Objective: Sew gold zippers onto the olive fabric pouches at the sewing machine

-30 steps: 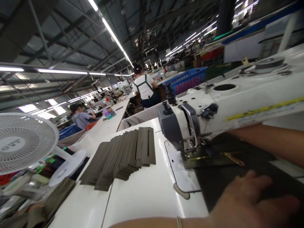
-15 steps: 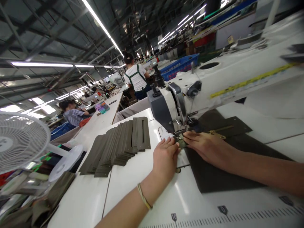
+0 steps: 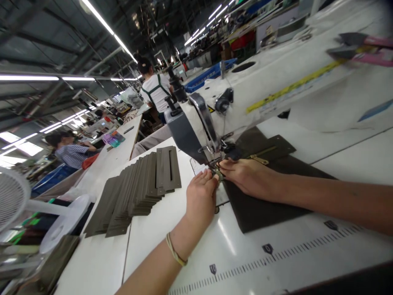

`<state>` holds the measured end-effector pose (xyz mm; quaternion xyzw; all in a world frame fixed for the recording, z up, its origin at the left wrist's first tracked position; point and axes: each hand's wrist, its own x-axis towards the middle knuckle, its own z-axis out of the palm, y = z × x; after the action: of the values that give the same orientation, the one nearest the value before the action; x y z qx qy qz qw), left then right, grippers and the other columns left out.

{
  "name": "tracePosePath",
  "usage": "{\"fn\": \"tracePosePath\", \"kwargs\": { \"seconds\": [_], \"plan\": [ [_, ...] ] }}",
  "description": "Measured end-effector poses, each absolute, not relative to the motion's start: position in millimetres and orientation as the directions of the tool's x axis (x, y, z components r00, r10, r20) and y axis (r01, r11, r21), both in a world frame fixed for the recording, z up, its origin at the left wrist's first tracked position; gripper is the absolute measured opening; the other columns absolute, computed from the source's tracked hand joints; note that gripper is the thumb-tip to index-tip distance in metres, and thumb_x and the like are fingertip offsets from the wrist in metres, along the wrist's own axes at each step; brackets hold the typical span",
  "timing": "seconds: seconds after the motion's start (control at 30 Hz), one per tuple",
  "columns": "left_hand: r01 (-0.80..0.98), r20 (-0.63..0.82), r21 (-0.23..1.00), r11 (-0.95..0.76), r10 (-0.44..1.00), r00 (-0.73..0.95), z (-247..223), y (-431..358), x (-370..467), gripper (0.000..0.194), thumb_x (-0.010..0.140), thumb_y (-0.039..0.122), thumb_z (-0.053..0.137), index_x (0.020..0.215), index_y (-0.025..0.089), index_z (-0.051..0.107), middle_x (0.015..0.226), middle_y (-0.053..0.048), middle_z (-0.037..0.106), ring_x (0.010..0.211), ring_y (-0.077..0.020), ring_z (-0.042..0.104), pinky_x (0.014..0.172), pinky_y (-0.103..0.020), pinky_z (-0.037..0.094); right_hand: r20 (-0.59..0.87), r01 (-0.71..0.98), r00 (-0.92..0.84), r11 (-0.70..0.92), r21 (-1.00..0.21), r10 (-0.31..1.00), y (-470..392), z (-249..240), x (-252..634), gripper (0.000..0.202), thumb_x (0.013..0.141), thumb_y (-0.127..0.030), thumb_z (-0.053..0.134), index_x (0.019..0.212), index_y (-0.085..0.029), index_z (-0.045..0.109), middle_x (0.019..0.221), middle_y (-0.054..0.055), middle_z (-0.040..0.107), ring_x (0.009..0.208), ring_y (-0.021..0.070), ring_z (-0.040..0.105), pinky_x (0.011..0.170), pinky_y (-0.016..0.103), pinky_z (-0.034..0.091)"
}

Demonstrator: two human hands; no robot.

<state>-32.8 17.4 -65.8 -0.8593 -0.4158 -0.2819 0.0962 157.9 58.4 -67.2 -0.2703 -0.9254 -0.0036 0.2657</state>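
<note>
A sewing machine (image 3: pixel 196 123) stands over the white worktop, its needle area close to my fingertips. My left hand (image 3: pixel 201 194) has its fingers pressed together at the left edge of the work by the presser foot. My right hand (image 3: pixel 251 176) is closed on a dark fabric panel (image 3: pixel 245 213), with its fingertips just right of the foot. Between my fingertips shows a small greenish strip, partly hidden by them. A brass zipper pull (image 3: pixel 259 159) lies on a dark strip behind my right hand. What is under the needle is hidden.
Left of the machine lies a fanned stack of dark slotted strips (image 3: pixel 138 184). A ruler scale (image 3: pixel 245 266) runs along the front edge. Pink-handled snips (image 3: pixel 365 51) rest on the machine arm. A white fan (image 3: pixel 15 200) stands left; two people sit further off.
The view has swung to the right, so machine, stack and hands appear further left, and the snips now show more fully. My hands stay at the needle area, with little visible movement of the fabric.
</note>
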Motion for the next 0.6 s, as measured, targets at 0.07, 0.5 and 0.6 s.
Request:
{"fn": "tracePosePath", "kwargs": {
  "seconds": [0.07,0.5,0.6],
  "plan": [
    [0.773,0.548,0.060,-0.632,0.668,0.504,-65,17,-32,0.018,0.095,0.010,0.053,0.097,0.014,0.071,0.105,-0.016,0.075,0.103,-0.0272,0.072,0.095,-0.046,0.059,0.491,0.501,-0.714,0.854,-0.141,0.499,59,-68,159,0.026,0.085,0.002,0.046,0.095,-0.009,0.068,0.101,0.013,0.071,0.095,0.0234,0.068,0.092,0.036,0.054],
    [0.785,0.550,0.084,-0.614,0.685,0.477,-66,25,-30,0.016,0.090,0.005,0.057,0.085,0.017,0.066,0.094,-0.011,0.075,0.096,-0.0248,0.073,0.093,-0.042,0.059,0.570,0.456,-0.689,0.879,-0.140,0.448,68,-71,157,0.033,0.086,0.001,0.041,0.092,-0.016,0.069,0.093,0.009,0.073,0.089,0.0189,0.070,0.086,0.031,0.056],
    [0.791,0.539,0.080,-0.606,0.694,0.477,-65,26,-30,0.015,0.090,0.006,0.059,0.081,0.016,0.065,0.092,-0.011,0.075,0.093,-0.0245,0.073,0.092,-0.040,0.058,0.565,0.464,-0.692,0.876,-0.130,0.450,70,-73,158,0.033,0.086,0.000,0.041,0.094,-0.016,0.069,0.094,0.009,0.073,0.087,0.0190,0.070,0.084,0.031,0.056]
  ]
}}
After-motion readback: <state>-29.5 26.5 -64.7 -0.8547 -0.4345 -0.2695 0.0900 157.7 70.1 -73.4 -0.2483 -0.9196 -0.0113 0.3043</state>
